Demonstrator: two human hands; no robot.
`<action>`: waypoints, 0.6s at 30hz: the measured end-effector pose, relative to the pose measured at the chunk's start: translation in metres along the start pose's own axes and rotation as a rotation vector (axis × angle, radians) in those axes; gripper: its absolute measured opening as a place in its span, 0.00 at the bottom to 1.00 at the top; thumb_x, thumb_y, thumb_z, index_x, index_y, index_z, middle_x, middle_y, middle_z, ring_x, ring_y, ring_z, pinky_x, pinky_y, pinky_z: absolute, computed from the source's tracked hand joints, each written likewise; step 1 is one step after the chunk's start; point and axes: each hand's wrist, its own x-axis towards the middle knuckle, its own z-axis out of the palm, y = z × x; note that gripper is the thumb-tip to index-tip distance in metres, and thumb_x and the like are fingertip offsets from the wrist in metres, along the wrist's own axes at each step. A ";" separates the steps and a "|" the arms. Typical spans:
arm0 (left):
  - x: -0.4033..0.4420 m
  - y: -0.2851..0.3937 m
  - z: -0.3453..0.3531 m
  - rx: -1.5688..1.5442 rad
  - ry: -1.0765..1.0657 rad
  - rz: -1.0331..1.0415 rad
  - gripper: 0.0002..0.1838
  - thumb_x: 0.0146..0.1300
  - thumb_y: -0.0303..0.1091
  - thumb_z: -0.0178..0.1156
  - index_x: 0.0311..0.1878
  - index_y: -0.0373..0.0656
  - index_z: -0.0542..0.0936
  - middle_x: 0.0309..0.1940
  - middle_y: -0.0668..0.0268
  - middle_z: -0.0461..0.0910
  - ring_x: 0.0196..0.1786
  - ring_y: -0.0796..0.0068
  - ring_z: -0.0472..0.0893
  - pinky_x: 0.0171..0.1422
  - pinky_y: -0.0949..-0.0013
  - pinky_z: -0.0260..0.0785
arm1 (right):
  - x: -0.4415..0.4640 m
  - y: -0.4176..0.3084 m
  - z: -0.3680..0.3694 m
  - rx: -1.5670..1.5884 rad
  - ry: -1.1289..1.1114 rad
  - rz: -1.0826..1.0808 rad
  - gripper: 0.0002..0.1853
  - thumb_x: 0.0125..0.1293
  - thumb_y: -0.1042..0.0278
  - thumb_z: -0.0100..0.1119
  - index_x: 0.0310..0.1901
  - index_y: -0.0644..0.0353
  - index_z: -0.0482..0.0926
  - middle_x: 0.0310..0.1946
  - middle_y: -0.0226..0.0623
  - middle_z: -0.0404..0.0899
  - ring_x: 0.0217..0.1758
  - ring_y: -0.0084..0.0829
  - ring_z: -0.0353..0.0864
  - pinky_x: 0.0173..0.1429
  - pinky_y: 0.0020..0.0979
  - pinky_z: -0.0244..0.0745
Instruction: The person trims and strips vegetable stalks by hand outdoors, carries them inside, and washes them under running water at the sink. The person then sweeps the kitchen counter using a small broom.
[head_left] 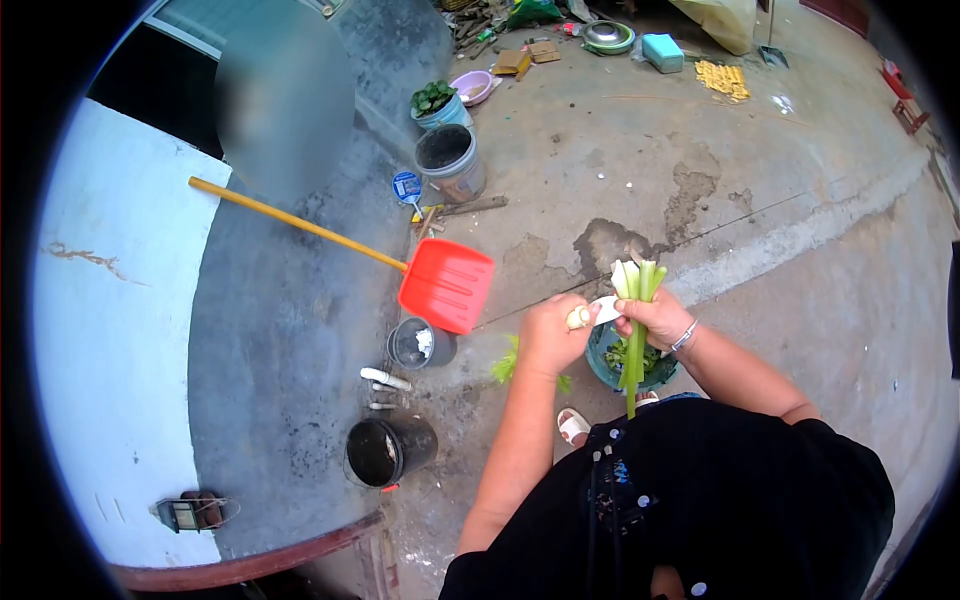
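My left hand (553,333) is closed around the pale handle of a small knife, whose wide white blade (606,310) points toward my right hand. In my right hand (655,318), the fingers wrap a bunch of celery stalks (636,350), held upright with pale cut-looking ends at the top. The blade lies right beside the stalks at my right thumb; whether it touches them I cannot tell. Below both hands stands a teal tub (597,352) with green leafy pieces (616,352) inside, partly hidden by the celery and my right hand.
Celery leaves (506,364) show beside my left forearm. To the left are a red dustpan (447,285) with a yellow pole, a grey bucket (408,343), a black bucket (410,445) and white pipes (385,379). Farther off stand a paint bucket (462,180) and a potted plant (434,98).
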 end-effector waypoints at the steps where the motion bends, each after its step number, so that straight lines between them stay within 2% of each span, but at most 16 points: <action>1: 0.000 0.000 0.000 0.002 0.015 0.005 0.11 0.53 0.39 0.61 0.26 0.40 0.77 0.22 0.58 0.74 0.25 0.61 0.75 0.29 0.66 0.66 | -0.001 0.001 0.003 0.000 0.001 0.000 0.05 0.57 0.70 0.56 0.34 0.60 0.72 0.21 0.31 0.71 0.21 0.22 0.69 0.27 0.24 0.66; 6: 0.000 -0.003 0.007 -0.046 0.067 0.021 0.13 0.55 0.39 0.60 0.23 0.38 0.74 0.18 0.58 0.73 0.21 0.65 0.73 0.26 0.67 0.64 | -0.003 0.002 0.023 0.416 -0.068 0.035 0.07 0.57 0.69 0.55 0.37 0.59 0.70 0.24 0.30 0.70 0.22 0.23 0.67 0.29 0.26 0.64; 13: 0.005 0.004 0.011 -0.103 0.128 0.009 0.14 0.56 0.38 0.59 0.21 0.38 0.73 0.15 0.59 0.72 0.18 0.68 0.72 0.23 0.67 0.64 | 0.003 0.023 0.026 0.497 -0.099 0.074 0.07 0.57 0.69 0.52 0.36 0.59 0.70 0.24 0.30 0.70 0.23 0.23 0.67 0.30 0.26 0.64; 15: 0.006 0.007 0.011 -0.106 0.107 0.001 0.14 0.56 0.37 0.59 0.21 0.38 0.72 0.15 0.60 0.72 0.18 0.69 0.72 0.23 0.68 0.64 | -0.002 0.036 0.034 0.481 -0.083 0.181 0.06 0.57 0.71 0.51 0.36 0.59 0.71 0.24 0.31 0.70 0.23 0.24 0.68 0.31 0.27 0.64; 17: 0.009 0.010 0.009 -0.048 0.102 0.000 0.14 0.54 0.40 0.60 0.21 0.40 0.71 0.18 0.56 0.73 0.21 0.56 0.74 0.25 0.62 0.65 | -0.003 0.037 0.040 0.460 -0.069 0.161 0.05 0.56 0.71 0.51 0.35 0.59 0.71 0.24 0.31 0.70 0.23 0.24 0.68 0.31 0.27 0.65; 18: 0.010 0.009 0.009 -0.046 0.100 0.001 0.14 0.54 0.40 0.60 0.21 0.40 0.71 0.18 0.56 0.73 0.21 0.56 0.74 0.25 0.62 0.65 | -0.003 0.037 0.041 0.448 -0.055 0.144 0.05 0.56 0.72 0.50 0.35 0.59 0.71 0.24 0.32 0.70 0.23 0.24 0.69 0.30 0.27 0.65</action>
